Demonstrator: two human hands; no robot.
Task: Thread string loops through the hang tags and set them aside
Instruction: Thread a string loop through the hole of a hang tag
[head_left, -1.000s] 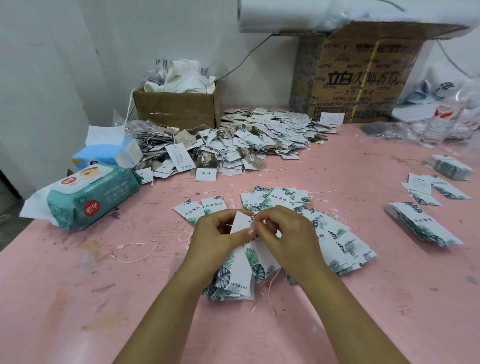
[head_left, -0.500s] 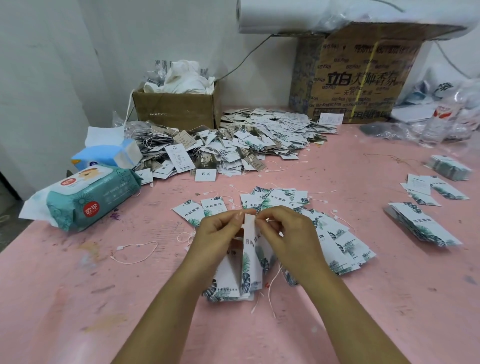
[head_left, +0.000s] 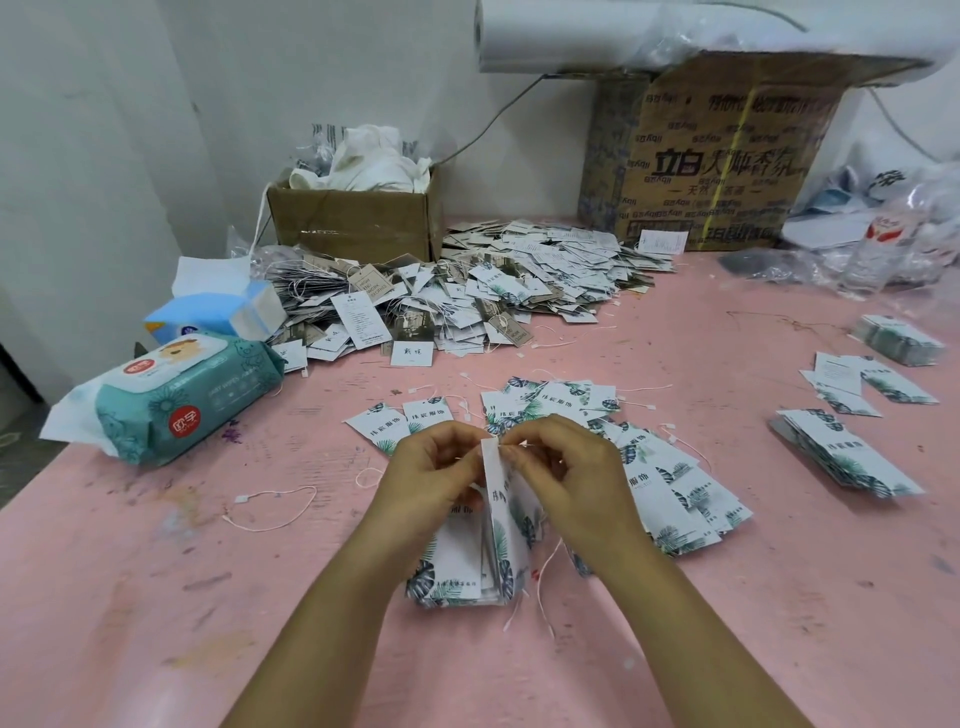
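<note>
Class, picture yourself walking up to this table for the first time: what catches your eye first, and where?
Centre front, over the pink table, the left hand and right hand pinch the top of an upright tag stack. Behind them, a big heap of strung tags spreads at the back. A teal wipes pack lies at the left edge.

White leaf-print tag (head_left: 496, 499) stands edge-on, top pinched in the fingers (head_left: 467, 454). Thin string (head_left: 543, 582) dangles just below them. More tags (head_left: 675, 499) fanned flat to their right.
</note>
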